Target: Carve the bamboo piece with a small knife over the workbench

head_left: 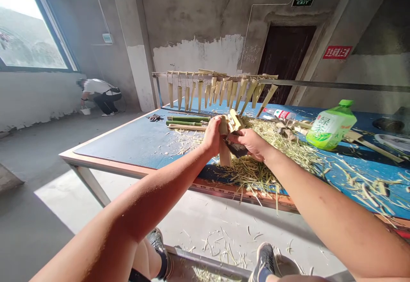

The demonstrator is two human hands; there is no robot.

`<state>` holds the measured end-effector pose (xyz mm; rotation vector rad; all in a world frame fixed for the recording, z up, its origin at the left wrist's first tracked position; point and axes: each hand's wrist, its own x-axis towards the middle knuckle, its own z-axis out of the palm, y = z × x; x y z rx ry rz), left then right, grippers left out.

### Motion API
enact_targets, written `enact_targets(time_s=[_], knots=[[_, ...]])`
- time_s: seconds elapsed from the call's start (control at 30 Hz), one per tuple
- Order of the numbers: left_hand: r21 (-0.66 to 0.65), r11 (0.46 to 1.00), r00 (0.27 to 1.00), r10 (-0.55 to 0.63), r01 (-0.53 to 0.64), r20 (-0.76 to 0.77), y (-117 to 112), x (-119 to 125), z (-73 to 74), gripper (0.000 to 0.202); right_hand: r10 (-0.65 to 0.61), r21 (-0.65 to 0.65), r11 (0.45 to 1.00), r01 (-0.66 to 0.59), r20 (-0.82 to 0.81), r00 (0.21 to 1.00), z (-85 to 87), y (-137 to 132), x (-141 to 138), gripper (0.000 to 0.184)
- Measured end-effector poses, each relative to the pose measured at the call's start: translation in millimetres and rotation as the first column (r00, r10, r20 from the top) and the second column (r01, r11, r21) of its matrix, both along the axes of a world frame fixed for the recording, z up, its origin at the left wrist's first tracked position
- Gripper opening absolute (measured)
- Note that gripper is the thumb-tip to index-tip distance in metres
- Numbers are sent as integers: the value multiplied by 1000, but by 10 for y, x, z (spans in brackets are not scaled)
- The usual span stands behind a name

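My left hand (212,136) is closed around an upright piece of split bamboo (224,150) that stands on the blue-topped table (134,143). My right hand (251,142) grips a dark-bladed knife (236,147) pressed against the bamboo piece, just to its right. Both hands sit above a heap of pale bamboo shavings (256,168) near the table's front edge. A second cut bamboo piece (236,119) pokes up just behind my hands.
Several green bamboo sticks (187,121) lie behind my left hand. Cut bamboo pieces hang on a metal rail (320,84) across the back. A green drink bottle (331,126) stands at right, a water bottle (282,114) lies behind. A person (99,96) crouches by the far wall.
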<state>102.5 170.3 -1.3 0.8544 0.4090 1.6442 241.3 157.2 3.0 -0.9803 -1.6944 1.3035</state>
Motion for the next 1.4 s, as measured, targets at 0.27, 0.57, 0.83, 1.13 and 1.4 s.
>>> enact_targets(time_s=[0.27, 0.57, 0.83, 1.13, 1.4], knots=[[-37, 999, 999, 23, -23, -27, 18, -30, -11, 16, -5, -85, 996, 4, -10, 1000, 3, -36, 17, 30], [-62, 995, 997, 79, -79, -5, 8, -82, 46, 19, 52, -71, 997, -33, 281, 958, -1, -91, 81, 30], [-48, 998, 999, 47, -46, 22, 49, -59, -5, 29, -76, -71, 995, 72, -59, 995, 176, -19, 225, 39], [-88, 994, 997, 71, -68, 32, 18, -80, 34, 30, -36, -132, 991, 38, 20, 999, -61, -16, 2, 29], [-33, 996, 994, 91, -89, 60, 42, -102, 22, 28, -70, -105, 992, 62, -70, 995, 41, 7, 118, 34]])
